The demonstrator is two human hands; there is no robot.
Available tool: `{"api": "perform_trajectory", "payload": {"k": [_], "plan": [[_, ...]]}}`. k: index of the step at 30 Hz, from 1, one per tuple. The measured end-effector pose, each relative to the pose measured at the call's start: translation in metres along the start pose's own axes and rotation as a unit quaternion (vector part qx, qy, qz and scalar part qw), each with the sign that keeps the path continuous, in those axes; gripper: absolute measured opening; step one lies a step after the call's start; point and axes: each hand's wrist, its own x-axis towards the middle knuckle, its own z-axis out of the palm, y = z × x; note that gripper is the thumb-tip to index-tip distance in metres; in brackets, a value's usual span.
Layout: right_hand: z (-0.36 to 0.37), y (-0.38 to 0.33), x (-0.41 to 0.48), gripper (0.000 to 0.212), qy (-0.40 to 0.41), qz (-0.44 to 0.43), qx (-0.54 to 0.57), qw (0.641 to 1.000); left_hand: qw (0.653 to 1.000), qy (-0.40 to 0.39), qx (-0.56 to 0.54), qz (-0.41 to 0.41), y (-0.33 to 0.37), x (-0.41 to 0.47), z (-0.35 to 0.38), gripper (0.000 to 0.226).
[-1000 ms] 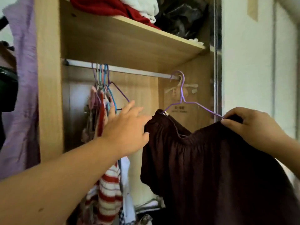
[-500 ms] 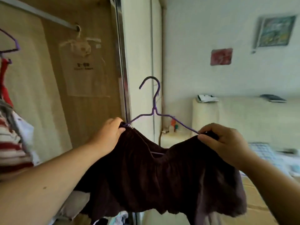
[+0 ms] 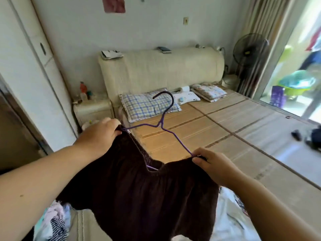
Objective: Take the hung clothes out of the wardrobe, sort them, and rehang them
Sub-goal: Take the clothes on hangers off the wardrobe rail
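Note:
A dark brown gathered garment (image 3: pixel 139 192) hangs on a purple wire hanger (image 3: pixel 162 119), held out over the bed. My left hand (image 3: pixel 99 136) grips the garment's waistband at the hanger's left end. My right hand (image 3: pixel 213 165) pinches the waistband and the hanger's right end. The hook points up and away from me. The wardrobe's rail is out of view; only its white door (image 3: pixel 26 70) shows at the left.
A bed with a straw mat (image 3: pixel 234 129) fills the middle, with a checked pillow (image 3: pixel 145 105) and other pillows near the padded headboard (image 3: pixel 173 70). Other clothes (image 3: pixel 53 221) lie at the lower left. A bedside cabinet (image 3: pixel 93 108), a standing fan (image 3: pixel 248 54) and a balcony door are around.
I have turned from the wardrobe to the bed. The hanger came off the rail, and my left hand, open beside the garment before, now grips its left end.

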Motion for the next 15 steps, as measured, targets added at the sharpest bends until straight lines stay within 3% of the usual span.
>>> {"api": "perform_trajectory", "payload": {"k": [3,8,15], "plan": [[-0.001,0.035,-0.047,0.019,0.004,0.076,0.025,0.997,0.999,-0.005,-0.024,0.041,0.042,0.002,0.032,0.016],[-0.013,0.124,-0.141,0.018,0.028,0.205,0.022,0.978,0.981,-0.137,-0.082,0.107,0.150,0.014,0.118,0.013],[-0.012,0.239,-0.201,0.007,0.041,0.332,0.037,0.942,0.961,-0.233,-0.073,0.133,0.278,0.038,0.230,0.013]]}}
